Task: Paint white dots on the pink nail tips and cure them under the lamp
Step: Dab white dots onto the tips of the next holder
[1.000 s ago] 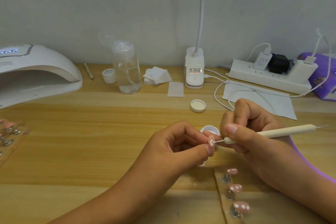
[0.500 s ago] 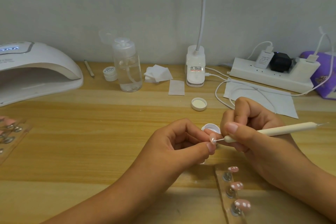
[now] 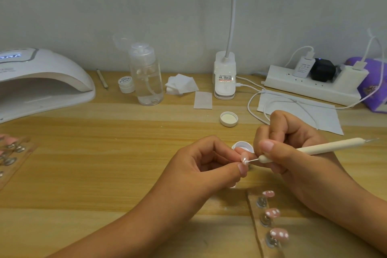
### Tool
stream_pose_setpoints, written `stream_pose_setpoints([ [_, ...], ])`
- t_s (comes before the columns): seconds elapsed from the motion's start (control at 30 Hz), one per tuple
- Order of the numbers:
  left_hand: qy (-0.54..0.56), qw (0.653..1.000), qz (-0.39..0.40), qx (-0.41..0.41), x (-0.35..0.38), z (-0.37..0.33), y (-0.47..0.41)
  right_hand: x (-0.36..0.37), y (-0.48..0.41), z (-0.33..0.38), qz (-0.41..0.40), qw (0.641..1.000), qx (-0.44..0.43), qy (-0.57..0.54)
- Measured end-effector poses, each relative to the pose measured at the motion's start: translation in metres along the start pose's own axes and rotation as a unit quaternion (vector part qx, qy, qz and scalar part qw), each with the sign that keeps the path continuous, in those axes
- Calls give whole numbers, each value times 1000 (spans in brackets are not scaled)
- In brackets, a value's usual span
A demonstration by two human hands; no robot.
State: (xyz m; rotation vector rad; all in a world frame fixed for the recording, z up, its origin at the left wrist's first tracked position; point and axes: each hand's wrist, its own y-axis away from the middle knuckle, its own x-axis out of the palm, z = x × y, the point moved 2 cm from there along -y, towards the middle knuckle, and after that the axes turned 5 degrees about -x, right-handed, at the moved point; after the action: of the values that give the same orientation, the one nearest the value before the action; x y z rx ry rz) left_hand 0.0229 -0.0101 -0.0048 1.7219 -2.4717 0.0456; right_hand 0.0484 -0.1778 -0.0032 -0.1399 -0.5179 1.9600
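Head view, the only one.

Left hand [image 3: 201, 165]: pinches one pink tip [image 3: 244, 158] between thumb and finger, lifted just above the table [image 3: 104, 174], in front of the body. Right hand [image 3: 293, 153]: grips a cream dotting tool [image 3: 326, 147] like a pen, with its metal point touching the tip's face. White marks show on that tip; how many, I cannot tell.

Progress, as I judge it: midway through the dotting.
- Done: three dotted tips [image 3: 272, 213] stand on a strip [image 3: 254, 222] near the right wrist, each pink with white spots.
- In hand: the pinched tip.
- Left: a second strip [image 3: 12, 153] at the left edge carries more pink tips; whether those are dotted is too blurred to say.
- Curing not yet done for these: the lamp [image 3: 41, 81] sits well apart at the far left, its display lit and nothing visible in its mouth.

Containers:
- Small white pot [image 3: 243, 146], open, just behind the fingers, partly hidden. I take it to hold the white paint, though the contents do not show.
- Its lid [image 3: 229, 119] lies upturned a little farther back.
- Clear pump bottle [image 3: 146, 77] by the wall, roughly half full of clear liquid.
- Small jar [image 3: 126, 84] beside it, closed, contents unseen.
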Motion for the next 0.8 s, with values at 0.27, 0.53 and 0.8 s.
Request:
stream_pose_setpoints([
  [0.27, 6, 1000, 0, 3, -1, 1, -2, -3, 0, -1, -26, 999, 23, -25],
  [0.53, 22, 999, -24, -3, -6, 5, -4, -21, -13, 4, -128, 990, -15, 55],
  [0.8, 81, 996, -46, -4, -8, 5, -5, -19, -8, -1, -102, 965, -21, 241],
])
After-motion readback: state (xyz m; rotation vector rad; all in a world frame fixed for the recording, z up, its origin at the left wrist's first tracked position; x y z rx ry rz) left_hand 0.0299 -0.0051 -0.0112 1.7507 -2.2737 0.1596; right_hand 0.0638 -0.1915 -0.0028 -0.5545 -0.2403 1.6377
